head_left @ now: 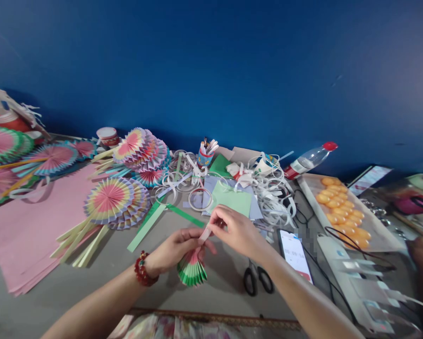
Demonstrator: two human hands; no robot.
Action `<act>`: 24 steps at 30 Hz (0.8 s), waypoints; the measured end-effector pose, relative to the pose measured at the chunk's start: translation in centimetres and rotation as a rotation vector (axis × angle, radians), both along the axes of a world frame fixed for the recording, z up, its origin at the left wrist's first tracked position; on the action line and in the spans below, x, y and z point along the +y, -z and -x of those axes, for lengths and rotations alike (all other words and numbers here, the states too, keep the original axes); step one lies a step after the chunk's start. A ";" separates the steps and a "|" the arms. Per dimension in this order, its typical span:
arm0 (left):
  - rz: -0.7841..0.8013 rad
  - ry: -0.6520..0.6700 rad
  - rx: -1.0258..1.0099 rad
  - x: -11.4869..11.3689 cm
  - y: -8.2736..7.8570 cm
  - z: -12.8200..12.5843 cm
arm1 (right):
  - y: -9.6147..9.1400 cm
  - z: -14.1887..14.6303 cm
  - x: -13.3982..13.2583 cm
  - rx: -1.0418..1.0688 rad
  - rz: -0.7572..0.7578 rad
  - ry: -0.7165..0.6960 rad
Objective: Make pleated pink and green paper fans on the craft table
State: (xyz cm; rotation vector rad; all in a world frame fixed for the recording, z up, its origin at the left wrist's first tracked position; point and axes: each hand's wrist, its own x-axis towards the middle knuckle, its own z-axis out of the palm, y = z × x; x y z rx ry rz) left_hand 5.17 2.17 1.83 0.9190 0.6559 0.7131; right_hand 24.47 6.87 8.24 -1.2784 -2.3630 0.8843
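My left hand (178, 252), with a red bead bracelet (144, 270) at its wrist, is closed on a small pleated paper fan (193, 274), pink inside with a green edge. The fan hangs below the fingers, partly spread. My right hand (235, 233) pinches the upper end of a short pale strip (205, 234), whose lower end meets the left fingers at the top of the fan. Whether the strip is tape or paper, I cannot tell. Black-handled scissors (257, 278) lie on the table below my right forearm, their blades partly hidden. Beyond the hands are green paper strips (149, 226).
Finished-looking round paper fans (108, 200) and pink sheets (31, 221) cover the left. Curled white strips (276, 202), a tape roll (200, 199) and green paper (232, 197) lie ahead. Rightward are a phone (295, 256), power strip (355, 282), bottle (310, 160) and orange-filled tray (310, 188).
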 end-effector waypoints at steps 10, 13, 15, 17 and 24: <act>-0.082 -0.007 0.039 -0.1 -0.2 0.3 | 1.8 -0.1 -1.4 0.117 -0.121 0.132; -0.129 -0.001 0.061 -0.1 -0.2 0.4 | 2.2 -0.4 -1.6 0.241 -0.011 0.152; -0.145 -0.005 0.067 -0.2 -0.3 0.3 | 2.7 -0.3 -1.7 0.363 0.116 0.154; -0.126 -0.005 0.048 -0.2 -0.3 0.3 | 3.1 -0.2 -1.8 0.473 0.214 0.168; 0.022 -0.014 -0.112 -0.2 0.2 -0.3 | 3.5 0.5 -1.6 0.656 0.286 0.232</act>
